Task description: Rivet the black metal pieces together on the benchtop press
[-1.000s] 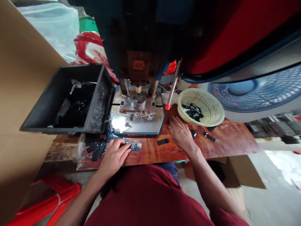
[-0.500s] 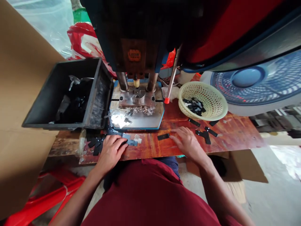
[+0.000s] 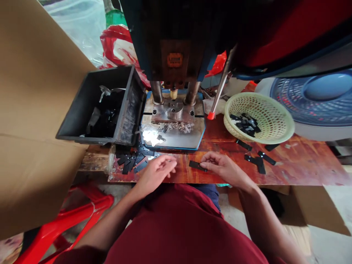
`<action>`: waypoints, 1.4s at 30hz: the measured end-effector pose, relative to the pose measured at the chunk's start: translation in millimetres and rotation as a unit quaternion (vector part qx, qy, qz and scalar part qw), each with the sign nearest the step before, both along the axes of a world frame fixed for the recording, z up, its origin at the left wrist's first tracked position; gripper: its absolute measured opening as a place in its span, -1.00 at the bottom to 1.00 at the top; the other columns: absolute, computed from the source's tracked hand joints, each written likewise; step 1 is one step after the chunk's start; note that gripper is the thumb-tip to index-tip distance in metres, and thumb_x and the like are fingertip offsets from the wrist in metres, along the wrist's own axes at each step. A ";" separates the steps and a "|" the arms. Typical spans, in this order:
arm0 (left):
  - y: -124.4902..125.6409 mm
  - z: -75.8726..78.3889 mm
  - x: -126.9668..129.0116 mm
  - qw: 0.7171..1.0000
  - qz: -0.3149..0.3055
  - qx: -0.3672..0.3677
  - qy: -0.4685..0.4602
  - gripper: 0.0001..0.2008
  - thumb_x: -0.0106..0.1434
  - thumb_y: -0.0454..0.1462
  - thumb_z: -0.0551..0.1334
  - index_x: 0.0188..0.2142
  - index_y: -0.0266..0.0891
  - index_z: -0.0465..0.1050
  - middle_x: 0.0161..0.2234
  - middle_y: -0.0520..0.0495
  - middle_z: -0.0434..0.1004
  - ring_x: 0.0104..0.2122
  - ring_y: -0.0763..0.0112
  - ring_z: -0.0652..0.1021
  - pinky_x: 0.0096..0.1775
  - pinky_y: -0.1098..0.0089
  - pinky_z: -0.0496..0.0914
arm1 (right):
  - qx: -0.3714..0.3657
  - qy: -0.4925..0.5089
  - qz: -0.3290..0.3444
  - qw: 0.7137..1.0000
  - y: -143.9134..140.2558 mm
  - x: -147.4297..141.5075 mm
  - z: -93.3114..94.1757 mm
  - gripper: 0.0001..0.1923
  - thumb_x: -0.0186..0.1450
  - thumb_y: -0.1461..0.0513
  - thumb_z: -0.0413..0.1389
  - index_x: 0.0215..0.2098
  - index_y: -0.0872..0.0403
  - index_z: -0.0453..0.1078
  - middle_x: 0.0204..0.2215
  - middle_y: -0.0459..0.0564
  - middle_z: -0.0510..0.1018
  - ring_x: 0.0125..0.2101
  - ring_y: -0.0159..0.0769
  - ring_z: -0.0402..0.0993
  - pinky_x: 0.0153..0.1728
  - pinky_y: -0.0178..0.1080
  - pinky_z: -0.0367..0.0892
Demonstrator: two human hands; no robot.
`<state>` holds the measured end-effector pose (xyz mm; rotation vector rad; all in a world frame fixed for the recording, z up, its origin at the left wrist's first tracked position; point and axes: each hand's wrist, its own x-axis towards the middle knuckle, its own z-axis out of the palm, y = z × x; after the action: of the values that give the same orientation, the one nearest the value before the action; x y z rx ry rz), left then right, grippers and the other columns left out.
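My right hand (image 3: 224, 168) pinches a black strip (image 3: 197, 165) at its end. My left hand (image 3: 156, 171), fingers loosely curled and holding nothing, is just beside it.

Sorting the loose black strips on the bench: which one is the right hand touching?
The single black strip lying alone at the table's front edge, at the right hand fingertips, apart from the pile left and the strips near the basket.

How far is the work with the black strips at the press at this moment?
Done, it seems: black pieces lie in the yellow basket. In hand: the right hand pinches one black strip on the wooden table; the left hand is beside it, its grip unclear. Left: a pile of black strips by the left hand and a few loose strips near the basket. The press die appears empty.
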<state>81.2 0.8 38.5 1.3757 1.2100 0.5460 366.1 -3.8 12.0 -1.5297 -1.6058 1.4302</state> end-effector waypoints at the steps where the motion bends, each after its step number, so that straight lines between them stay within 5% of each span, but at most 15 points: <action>1: 1.8 4.1 7.8 0.998 -0.020 -0.058 -0.035 -0.64 0.44 0.02 0.20 -0.02 -0.17 0.53 -0.30 -0.04 0.64 -0.41 0.38 0.54 -0.33 0.36 0.38 | -0.014 0.034 -0.003 0.999 1.8 -6.6 4.0 -0.67 0.31 -0.06 0.24 -0.28 0.02 0.46 -0.41 -0.12 0.54 -0.41 -0.34 0.41 -0.34 -0.24 0.32; 4: 8.2 7.4 21.0 0.988 -0.027 -0.126 -0.085 -0.66 0.36 0.02 0.29 -0.17 -0.22 0.55 -0.31 -0.06 0.65 -0.47 0.48 0.49 -0.43 0.44 0.27 | -0.023 0.086 -0.026 0.996 8.4 -26.0 13.4 -0.62 0.26 -0.10 0.29 -0.29 0.03 0.50 -0.42 -0.12 0.55 -0.43 -0.37 0.41 -0.36 -0.27 0.32; 10: 17.9 -2.6 14.7 0.968 0.092 -0.163 -0.166 -0.66 0.23 -0.02 0.41 -0.35 -0.28 0.56 -0.42 -0.12 0.64 -0.58 0.54 0.43 -0.56 0.47 0.09 | -0.060 0.176 -0.087 0.979 18.5 -41.4 14.8 -0.48 0.32 -0.22 0.20 -0.17 0.05 0.51 -0.49 -0.09 0.56 -0.55 -0.42 0.34 -0.53 -0.31 0.22; 17: 20.1 -1.9 10.3 0.953 0.134 -0.171 -0.210 -0.64 0.17 -0.03 0.47 -0.37 -0.30 0.57 -0.45 -0.12 0.66 -0.62 0.56 0.43 -0.58 0.49 0.06 | -0.048 0.159 -0.045 0.985 16.9 -47.9 11.6 -0.50 0.36 -0.21 0.18 -0.22 0.04 0.50 -0.42 -0.02 0.65 -0.51 -0.38 0.43 -0.46 -0.29 0.33; 25: 24.4 3.0 8.2 0.950 0.126 -0.153 -0.239 -0.56 0.20 0.07 0.46 -0.31 -0.30 0.58 -0.37 -0.13 0.67 -0.59 0.58 0.43 -0.55 0.49 0.11 | 0.176 0.017 -0.055 0.983 14.2 -54.0 13.5 -0.78 0.39 0.03 0.22 -0.17 -0.03 0.60 -0.30 -0.03 0.70 -0.29 -0.25 0.58 -0.18 -0.18 0.45; 31: 20.3 5.4 1.9 0.976 0.094 -0.143 -0.134 -0.52 0.31 0.12 0.34 -0.42 -0.28 0.55 -0.48 -0.08 0.58 -0.63 0.59 0.33 -0.56 0.46 0.02 | -0.019 0.165 -0.055 0.985 16.5 -55.5 13.2 -0.57 0.39 -0.09 0.19 0.01 0.02 0.57 -0.45 -0.07 0.62 -0.49 -0.36 0.44 -0.43 -0.27 0.37; 35: 15.3 3.6 4.8 0.977 0.085 -0.153 -0.120 -0.50 0.32 0.13 0.31 -0.46 -0.26 0.55 -0.63 0.02 0.41 -0.65 0.57 0.26 -0.54 0.45 0.02 | -0.040 0.232 -0.106 0.966 17.1 -52.4 11.8 -0.56 0.35 -0.08 0.24 0.03 0.01 0.58 -0.37 -0.07 0.58 -0.44 -0.38 0.46 -0.43 -0.28 0.38; 42: 14.9 6.8 12.2 0.977 0.108 -0.144 -0.117 -0.49 0.25 0.17 0.34 -0.41 -0.25 0.53 -0.43 -0.09 0.63 -0.61 0.57 0.33 -0.53 0.46 0.10 | -0.058 0.231 -0.123 0.963 12.5 -47.6 12.4 -0.54 0.35 -0.10 0.23 -0.01 0.06 0.58 -0.38 -0.02 0.60 -0.44 -0.37 0.47 -0.45 -0.30 0.37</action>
<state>93.4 15.7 45.3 0.9142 1.1990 0.6365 318.5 8.7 24.4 -1.2769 -1.0346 1.6104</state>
